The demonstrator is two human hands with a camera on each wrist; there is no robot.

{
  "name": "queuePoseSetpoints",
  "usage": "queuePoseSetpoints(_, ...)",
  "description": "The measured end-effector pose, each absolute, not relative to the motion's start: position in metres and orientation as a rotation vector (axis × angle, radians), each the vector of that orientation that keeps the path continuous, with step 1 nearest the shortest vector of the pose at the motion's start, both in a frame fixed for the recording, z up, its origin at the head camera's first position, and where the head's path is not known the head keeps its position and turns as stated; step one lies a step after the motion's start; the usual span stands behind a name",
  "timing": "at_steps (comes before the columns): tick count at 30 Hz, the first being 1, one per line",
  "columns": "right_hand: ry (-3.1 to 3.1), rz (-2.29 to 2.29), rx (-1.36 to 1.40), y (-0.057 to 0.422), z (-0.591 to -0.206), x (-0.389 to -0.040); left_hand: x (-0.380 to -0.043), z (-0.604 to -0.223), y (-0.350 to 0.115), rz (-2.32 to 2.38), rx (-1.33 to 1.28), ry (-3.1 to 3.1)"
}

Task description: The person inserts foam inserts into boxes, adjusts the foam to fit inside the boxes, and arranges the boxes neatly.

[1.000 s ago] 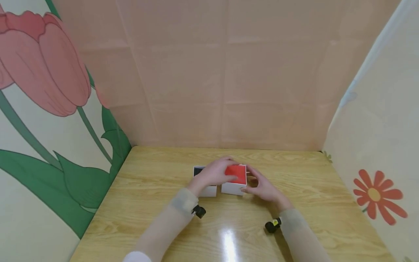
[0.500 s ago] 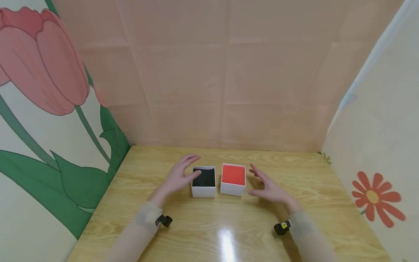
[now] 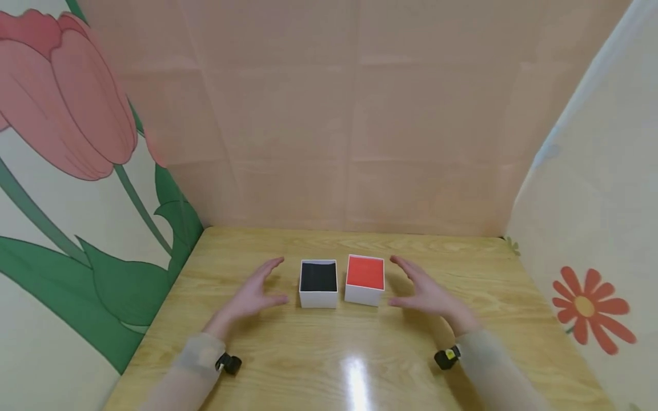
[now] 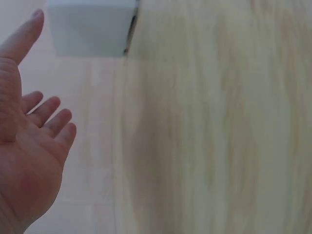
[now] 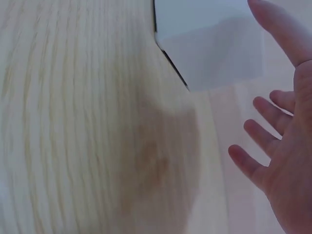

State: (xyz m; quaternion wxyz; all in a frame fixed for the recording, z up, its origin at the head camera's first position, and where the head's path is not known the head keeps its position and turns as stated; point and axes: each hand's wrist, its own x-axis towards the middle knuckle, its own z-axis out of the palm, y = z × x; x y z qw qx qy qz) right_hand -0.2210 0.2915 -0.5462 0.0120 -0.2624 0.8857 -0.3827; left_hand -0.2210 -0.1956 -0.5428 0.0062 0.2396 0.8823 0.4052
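Observation:
Two small white-walled boxes stand side by side on the wooden table, a narrow gap between them. The left box (image 3: pixel 319 299) has a black top face set within its white rim. A red top face shows in the right box (image 3: pixel 364 294), which sits slightly turned. To the left of the black-topped box, my left hand (image 3: pixel 252 294) holds nothing, thumb and fingers spread apart. My right hand (image 3: pixel 426 294) is likewise spread beside the red-topped box, without touching it. Each wrist view shows a plain white box wall near the hand's thumb.
The wooden table (image 3: pixel 319 359) reaches back to a pink cloth backdrop (image 3: pixel 349 125). A tulip-printed panel (image 3: pixel 67 103) borders the left side, and a flower-printed panel (image 3: pixel 591 228) the right. A small black camera sits on each wrist.
My left hand has come off the red-topped box and swung left past the black-topped one. My right hand has drawn slightly away to the right. Both boxes stay in place.

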Motion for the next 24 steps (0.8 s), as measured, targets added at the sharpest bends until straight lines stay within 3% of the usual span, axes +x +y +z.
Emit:
queuePoseSetpoints(11, 2.702, -1.247, -0.720, 0.273, -0.555, -0.228, -0.228, -0.548, -0.161, 1.299, 0.798, 2.632)
queuePoseSetpoints(24, 2.677, -1.247, -0.754, 0.277, -0.553, -0.223, -0.234, -0.547, -0.156, 1.301, 0.772, 2.609)
